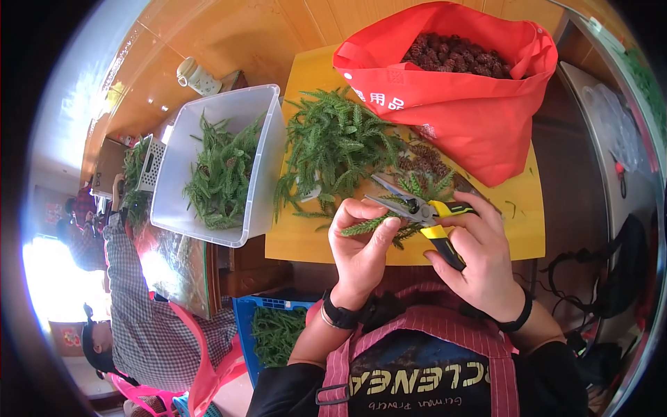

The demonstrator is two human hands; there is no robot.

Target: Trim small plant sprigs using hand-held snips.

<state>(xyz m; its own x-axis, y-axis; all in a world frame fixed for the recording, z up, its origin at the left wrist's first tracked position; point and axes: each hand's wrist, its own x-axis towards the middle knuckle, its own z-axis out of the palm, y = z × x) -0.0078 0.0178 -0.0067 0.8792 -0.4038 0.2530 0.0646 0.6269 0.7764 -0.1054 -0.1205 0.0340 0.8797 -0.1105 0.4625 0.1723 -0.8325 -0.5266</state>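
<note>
My right hand [483, 254] is wrapped round the yellow and black handles of long-nose pliers [445, 243], whose grey jaws stand parted and point to the upper left. My left hand [358, 250] pinches a green pine sprig [365, 227] between thumb and fingers, right beside the jaws. More green needles show behind the pliers. Whether the jaws touch the sprig's stem I cannot tell. Just beyond both hands lie several brown pine cones [427, 160] and a heap of green sprigs [340, 139] on a yellow board [306, 243].
A red bag [458, 104] full of pine cones stands at the back right. To the left is a clear plastic bin [260, 181] with sprigs inside. Below the table, a blue crate [243, 326] holds more greenery. Another person in a checked sleeve [128, 271] works at the far left.
</note>
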